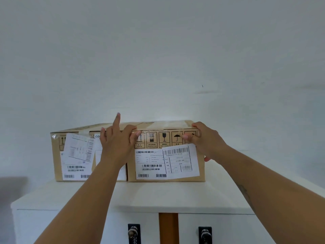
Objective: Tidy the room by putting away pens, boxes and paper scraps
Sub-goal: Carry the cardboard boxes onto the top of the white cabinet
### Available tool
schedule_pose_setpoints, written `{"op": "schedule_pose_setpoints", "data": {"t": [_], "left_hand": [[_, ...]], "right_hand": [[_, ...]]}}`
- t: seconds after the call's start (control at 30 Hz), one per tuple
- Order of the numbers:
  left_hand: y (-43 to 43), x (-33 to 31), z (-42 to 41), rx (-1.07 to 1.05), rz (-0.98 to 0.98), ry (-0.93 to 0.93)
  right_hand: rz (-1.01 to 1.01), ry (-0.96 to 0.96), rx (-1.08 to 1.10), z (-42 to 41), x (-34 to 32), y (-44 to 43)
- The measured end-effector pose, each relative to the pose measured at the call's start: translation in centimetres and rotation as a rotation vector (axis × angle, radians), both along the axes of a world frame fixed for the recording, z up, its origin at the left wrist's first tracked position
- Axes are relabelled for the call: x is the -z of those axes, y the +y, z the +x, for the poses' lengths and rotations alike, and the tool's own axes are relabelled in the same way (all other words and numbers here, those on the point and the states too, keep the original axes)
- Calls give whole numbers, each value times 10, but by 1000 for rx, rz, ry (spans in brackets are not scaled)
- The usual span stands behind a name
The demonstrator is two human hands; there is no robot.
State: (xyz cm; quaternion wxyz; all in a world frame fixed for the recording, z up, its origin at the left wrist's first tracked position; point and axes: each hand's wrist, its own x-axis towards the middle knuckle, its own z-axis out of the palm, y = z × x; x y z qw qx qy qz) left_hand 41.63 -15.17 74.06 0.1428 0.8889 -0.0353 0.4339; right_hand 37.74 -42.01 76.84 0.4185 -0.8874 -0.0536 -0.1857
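Boxes side by side on cabinet top, both hands on the right one.
Held at its upper front edge: right cardboard box [164, 139], standing on white cabinet [158, 194] against the wall, touching left cardboard box [57, 161]. Left hand [119, 143] curled over top edge near that box's left corner, thumb pressed to front face, index finger raised clear. Right hand [205, 141] clamped round upper right corner, thumb on front, fingers wrapped over top and side.

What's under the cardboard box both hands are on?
The cardboard box stands on the white cabinet top, beside a second box. The left hand and right hand grip its top edge. Anything beneath its base is covered.
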Motion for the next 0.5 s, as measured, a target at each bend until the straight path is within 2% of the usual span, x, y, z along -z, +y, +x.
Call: {"op": "schedule_pose_setpoints", "data": {"t": [0.17, 0.37, 0.5], "left_hand": [[3, 4, 6, 43, -40, -88], [2, 1, 6, 45, -50, -91], [3, -5, 0, 35, -29, 10]], "right_hand": [[20, -13, 0, 4, 3, 0], [4, -18, 10, 12, 5, 2], [-1, -33, 26, 14, 8, 5]]}}
